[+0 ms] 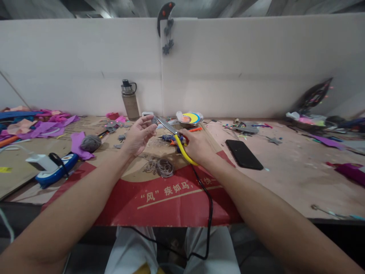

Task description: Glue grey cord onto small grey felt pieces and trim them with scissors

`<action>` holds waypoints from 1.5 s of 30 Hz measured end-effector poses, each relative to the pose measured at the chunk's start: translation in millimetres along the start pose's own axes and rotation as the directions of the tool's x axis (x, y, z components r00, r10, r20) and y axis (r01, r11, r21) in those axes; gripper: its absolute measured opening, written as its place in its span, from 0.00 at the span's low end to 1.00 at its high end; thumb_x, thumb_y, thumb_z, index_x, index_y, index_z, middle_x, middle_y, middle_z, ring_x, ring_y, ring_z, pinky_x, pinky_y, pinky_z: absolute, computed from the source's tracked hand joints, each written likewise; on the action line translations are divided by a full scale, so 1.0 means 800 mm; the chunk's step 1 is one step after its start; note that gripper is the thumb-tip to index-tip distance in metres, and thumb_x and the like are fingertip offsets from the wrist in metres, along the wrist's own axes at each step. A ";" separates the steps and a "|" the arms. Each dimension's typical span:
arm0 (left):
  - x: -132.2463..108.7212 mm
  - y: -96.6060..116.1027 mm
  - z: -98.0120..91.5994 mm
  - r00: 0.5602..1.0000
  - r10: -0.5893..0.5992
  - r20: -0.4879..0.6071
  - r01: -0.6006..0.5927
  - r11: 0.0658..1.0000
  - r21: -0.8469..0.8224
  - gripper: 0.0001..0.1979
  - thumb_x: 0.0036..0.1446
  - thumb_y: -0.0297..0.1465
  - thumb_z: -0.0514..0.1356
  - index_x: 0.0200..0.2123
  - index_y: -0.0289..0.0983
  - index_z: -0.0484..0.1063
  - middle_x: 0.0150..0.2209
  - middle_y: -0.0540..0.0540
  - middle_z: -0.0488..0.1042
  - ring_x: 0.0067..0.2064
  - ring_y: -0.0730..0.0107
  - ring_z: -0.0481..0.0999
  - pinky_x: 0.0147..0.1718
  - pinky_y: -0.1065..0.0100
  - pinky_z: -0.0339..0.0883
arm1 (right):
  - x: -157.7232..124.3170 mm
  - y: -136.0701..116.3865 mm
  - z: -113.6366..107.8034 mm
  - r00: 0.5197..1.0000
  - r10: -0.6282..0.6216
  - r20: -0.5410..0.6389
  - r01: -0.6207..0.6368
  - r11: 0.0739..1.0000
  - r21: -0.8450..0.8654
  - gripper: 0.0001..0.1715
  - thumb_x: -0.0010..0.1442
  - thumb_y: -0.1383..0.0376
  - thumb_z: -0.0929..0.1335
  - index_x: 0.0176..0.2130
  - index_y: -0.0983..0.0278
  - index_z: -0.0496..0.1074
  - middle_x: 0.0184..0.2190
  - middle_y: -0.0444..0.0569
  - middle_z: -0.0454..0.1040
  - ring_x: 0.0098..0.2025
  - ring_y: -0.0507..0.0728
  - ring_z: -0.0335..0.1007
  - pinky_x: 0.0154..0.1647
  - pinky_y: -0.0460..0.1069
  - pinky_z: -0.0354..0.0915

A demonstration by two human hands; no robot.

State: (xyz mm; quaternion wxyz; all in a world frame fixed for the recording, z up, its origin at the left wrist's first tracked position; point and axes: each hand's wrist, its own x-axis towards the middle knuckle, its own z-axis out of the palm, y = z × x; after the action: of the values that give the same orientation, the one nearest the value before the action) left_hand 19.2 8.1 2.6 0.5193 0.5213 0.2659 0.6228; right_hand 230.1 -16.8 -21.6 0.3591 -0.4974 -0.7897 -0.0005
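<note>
My left hand (139,135) is raised over the work mat, thumb and fingers pinched on a small grey piece (154,120), too small to make out clearly. In my right hand (197,145) is a pair of scissors (168,125) with yellow handles, its blades pointing up and left to the grey piece. Whether the blades touch the piece I cannot tell. Behind my right hand lies a blue tool (167,138) with an orange part, partly hidden. A coil of thin grey-brown cord (165,168) rests on the red and tan cardboard (171,207) below my hands.
A black phone (244,154) lies to the right, near a grey star (274,140). To the left are a grey yarn ball (90,143), a blue-and-white power strip (57,171) and purple scraps (42,129). A bottle (130,101) stands behind. A black cable (211,205) hangs over the front edge.
</note>
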 end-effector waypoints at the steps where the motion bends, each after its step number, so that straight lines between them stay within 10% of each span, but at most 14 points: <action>1: 0.000 0.000 0.000 1.000 0.013 -0.023 -0.012 0.999 0.030 0.20 0.43 0.24 0.69 0.42 0.36 0.71 0.30 0.50 0.72 0.25 0.80 0.69 0.26 0.75 0.64 | 0.000 0.000 0.000 1.000 -0.004 0.001 0.004 1.000 -0.009 0.18 0.58 0.64 0.66 0.49 0.62 0.73 0.30 0.51 0.77 0.27 0.55 0.66 0.27 0.48 0.50; 14: 0.002 -0.003 -0.002 1.000 -0.018 0.009 0.018 1.000 0.007 0.12 0.58 0.37 0.60 0.33 0.33 0.70 0.28 0.44 0.75 0.20 0.80 0.64 0.19 0.74 0.57 | -0.001 -0.001 0.000 0.999 -0.034 0.003 0.034 0.995 -0.098 0.19 0.58 0.63 0.66 0.50 0.59 0.73 0.29 0.50 0.76 0.27 0.55 0.64 0.28 0.48 0.47; 45: 0.002 -0.011 -0.008 0.991 0.030 0.129 -0.048 0.989 0.142 0.07 0.50 0.30 0.67 0.32 0.35 0.73 0.24 0.51 0.69 0.23 0.78 0.67 0.22 0.73 0.60 | -0.003 -0.006 0.002 0.999 -0.025 0.021 0.025 1.000 -0.011 0.24 0.60 0.50 0.66 0.51 0.59 0.67 0.40 0.52 0.72 0.33 0.55 0.64 0.32 0.48 0.54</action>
State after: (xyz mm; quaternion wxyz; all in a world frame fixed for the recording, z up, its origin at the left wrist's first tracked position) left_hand 16.3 13.9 -6.5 0.4836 0.6012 0.2668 0.5774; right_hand 226.1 -20.3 -22.2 0.3478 -0.4895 -0.7996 -0.0045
